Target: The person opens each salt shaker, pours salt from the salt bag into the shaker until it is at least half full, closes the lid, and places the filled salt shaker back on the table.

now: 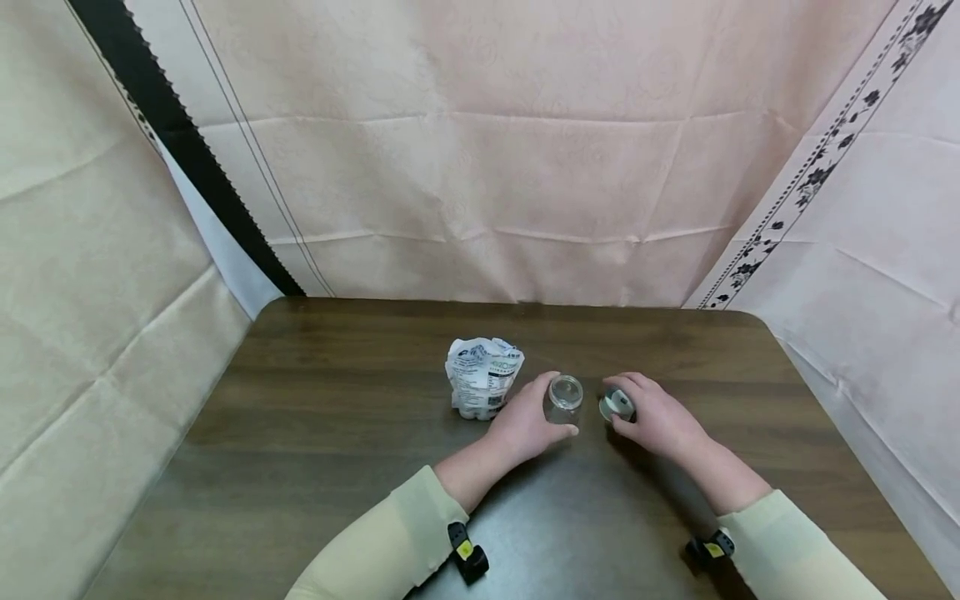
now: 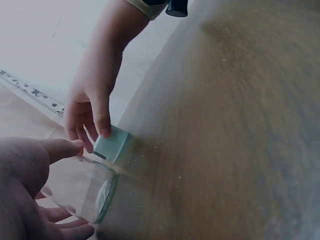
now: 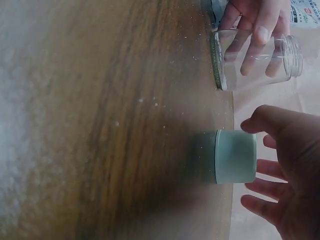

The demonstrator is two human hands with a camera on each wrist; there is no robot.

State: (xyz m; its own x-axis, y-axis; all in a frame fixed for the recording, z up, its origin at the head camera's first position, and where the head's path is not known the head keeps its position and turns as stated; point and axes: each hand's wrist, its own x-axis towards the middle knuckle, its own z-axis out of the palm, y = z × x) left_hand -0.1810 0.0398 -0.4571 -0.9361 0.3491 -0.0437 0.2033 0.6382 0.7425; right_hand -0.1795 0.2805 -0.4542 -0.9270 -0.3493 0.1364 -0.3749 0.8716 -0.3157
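My left hand [image 1: 529, 419] holds a clear glass jar [image 1: 564, 394] around its side, thumb towards me and fingers on the far side. In the right wrist view the jar [image 3: 252, 62] stands upright on its base, its threaded neck uncovered, fingers showing through the glass. Just to the right, my right hand [image 1: 660, 414] pinches a pale green lid [image 3: 236, 156] near its upper edge between thumb and fingers. The lid [image 2: 111, 144] rests at the tabletop, a small notch in its edge. A gap separates jar and lid.
A crumpled white printed bag [image 1: 483, 377] stands on the brown wooden table [image 1: 337, 483] left of my left hand. Pale specks lie scattered on the wood. Hung cloths [image 1: 480, 167] enclose the table's back and sides.
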